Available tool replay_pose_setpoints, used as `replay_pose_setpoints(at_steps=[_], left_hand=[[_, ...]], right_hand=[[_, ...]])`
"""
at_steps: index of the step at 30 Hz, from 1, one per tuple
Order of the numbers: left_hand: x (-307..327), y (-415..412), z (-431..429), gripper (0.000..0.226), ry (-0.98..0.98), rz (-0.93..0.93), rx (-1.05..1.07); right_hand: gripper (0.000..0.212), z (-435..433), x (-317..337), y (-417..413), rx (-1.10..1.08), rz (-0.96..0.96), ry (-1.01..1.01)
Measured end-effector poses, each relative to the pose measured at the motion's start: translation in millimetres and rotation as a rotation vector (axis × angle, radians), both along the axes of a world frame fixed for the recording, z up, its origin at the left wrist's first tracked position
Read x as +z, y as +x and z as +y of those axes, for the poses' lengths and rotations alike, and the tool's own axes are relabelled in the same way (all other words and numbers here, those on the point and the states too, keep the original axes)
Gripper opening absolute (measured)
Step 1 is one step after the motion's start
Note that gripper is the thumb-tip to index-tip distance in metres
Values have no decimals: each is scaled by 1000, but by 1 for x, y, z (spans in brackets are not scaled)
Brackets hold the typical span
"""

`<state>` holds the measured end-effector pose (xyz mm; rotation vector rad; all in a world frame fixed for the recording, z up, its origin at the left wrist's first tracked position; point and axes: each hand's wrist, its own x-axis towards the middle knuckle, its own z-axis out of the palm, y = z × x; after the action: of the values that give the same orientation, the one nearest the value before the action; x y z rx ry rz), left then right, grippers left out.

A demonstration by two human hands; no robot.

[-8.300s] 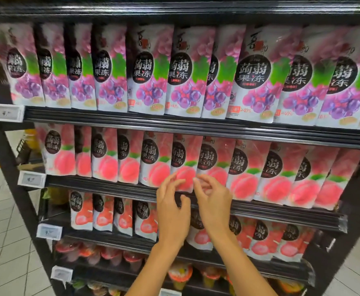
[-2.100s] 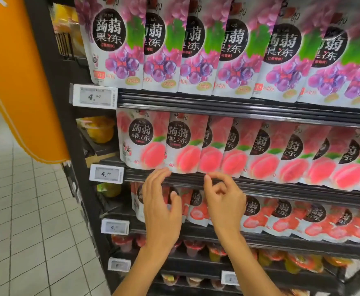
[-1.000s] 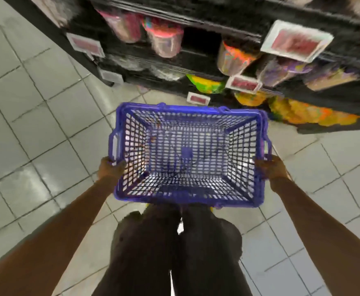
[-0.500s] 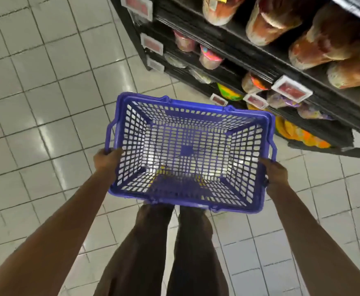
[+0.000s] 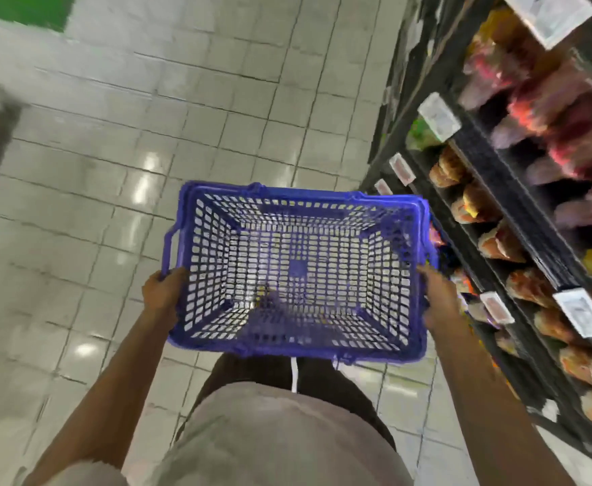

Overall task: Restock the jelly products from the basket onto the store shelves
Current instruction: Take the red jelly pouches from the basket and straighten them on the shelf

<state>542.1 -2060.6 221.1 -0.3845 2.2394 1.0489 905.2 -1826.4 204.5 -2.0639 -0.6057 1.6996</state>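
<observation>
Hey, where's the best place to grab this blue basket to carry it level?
Take the handle loops on its two short ends, one hand from each outer side. The left loop stands clear of the mesh wall, leaving finger room. The left hand and right hand grip those ends, and the basket sits level.

I see a floor of pale grey glossy square tiles (image 5: 87,110) with dark grout and bright glints of light (image 5: 150,163) left of centre. A green patch (image 5: 20,8) lies far left. Along the right runs a black metal shelving unit (image 5: 512,201) with white price tags (image 5: 439,115).
</observation>
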Motion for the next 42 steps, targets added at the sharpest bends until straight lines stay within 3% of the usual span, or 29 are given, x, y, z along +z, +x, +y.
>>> replay_pose_setpoints(at_steps=[4, 9, 11, 14, 17, 22, 30, 35, 42], left_hand=[[22, -59, -18, 37, 69, -14, 205], [31, -143, -23, 17, 103, -24, 400], [34, -177, -20, 14, 98, -47, 475], [39, -223, -11, 24, 102, -77, 588], [44, -268, 3, 26, 115, -93, 653], [42, -356, 49, 36, 133, -87, 709], [53, -502, 153, 31, 148, -53, 847], [66, -585, 207, 15, 177, -13, 981], [56, -726, 253, 23, 176, -9, 1061]], right_hand=[[9, 43, 27, -106, 163, 16, 59], [2, 88, 45, -241, 368, -46, 102], [5, 104, 56, -289, 401, -42, 98], [29, 128, 68, -357, 468, -61, 80], [26, 151, 78, -421, 496, -56, 122], [8, 203, 80, -533, 507, -3, 102], [16, 328, 105, -738, 625, 48, 116], [11, 391, 120, -867, 725, 77, 158], [11, 435, 110, -1044, 818, 86, 187]])
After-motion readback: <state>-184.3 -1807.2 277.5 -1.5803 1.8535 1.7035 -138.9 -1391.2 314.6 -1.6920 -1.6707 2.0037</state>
